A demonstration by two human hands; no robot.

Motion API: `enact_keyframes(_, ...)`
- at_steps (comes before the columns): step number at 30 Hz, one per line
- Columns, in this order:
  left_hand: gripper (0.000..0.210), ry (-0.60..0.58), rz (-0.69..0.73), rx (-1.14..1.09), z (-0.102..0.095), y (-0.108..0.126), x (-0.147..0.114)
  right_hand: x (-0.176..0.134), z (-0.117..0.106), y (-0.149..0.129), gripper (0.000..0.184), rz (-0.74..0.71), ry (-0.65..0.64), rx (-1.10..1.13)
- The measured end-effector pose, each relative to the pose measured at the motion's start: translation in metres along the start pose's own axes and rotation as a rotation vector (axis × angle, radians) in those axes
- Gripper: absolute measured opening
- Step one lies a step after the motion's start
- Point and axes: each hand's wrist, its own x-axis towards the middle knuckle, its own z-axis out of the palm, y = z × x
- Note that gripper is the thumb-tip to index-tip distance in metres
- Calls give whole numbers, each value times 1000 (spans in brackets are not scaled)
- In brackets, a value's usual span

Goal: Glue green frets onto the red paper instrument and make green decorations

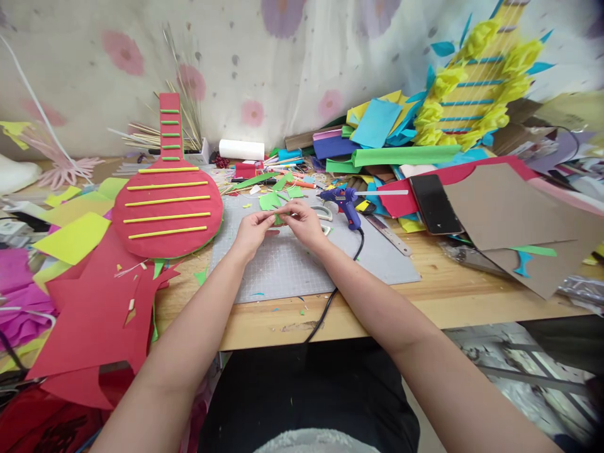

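Note:
Over the grey cutting mat (268, 270), my left hand (253, 231) and my right hand (304, 221) meet, fingertips pinched together. Between them is a small green piece of craft sheet (278, 219), mostly covered by the fingers. Just beyond the hands lies another green scrap (270, 201). Pale scissors handles (325, 214) show beside my right hand, which partly hides them. A blue glue gun (348, 204) rests farther right, a white glue stick poking from its back. To the left stands a red lute-shaped craft piece (167, 207) with yellow and green strips.
A metal ruler (389, 235) lies on the mat's right side, and the black glue gun cord (325, 311) crosses the front edge. Right of it are a phone (435, 204) and brown cardboard (509, 214). Red sheets (99, 308) overhang the left. A yellow-flowered instrument (476, 88) stands behind.

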Motion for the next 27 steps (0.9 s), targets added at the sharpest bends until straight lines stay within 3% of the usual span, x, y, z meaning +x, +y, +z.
enact_keyframes(4,24,2,-24,-30,-2,0,1,-3,1,-4,15,-54,-6,-28)
enact_keyframes(7,25,9,42,36,-5,-2,4,-4,0,-7,9,-15,-15,37)
enact_keyframes(9,23,25,123,128,-7,-5,7,-2,0,-8,5,50,42,154)
enact_keyframes(11,19,52,237,282,-8,-6,8,1,1,-7,14,130,82,282)
enact_keyframes(14,16,76,442,581,-8,-6,5,4,1,-5,24,250,2,369)
enact_keyframes(17,18,66,551,747,-7,-6,2,4,1,-3,31,325,-88,377)
enact_keyframes(21,19,57,527,725,-8,-10,1,3,-2,0,36,335,-107,393)
enact_keyframes(27,18,64,325,387,-6,-20,9,4,-1,5,35,281,-108,353)
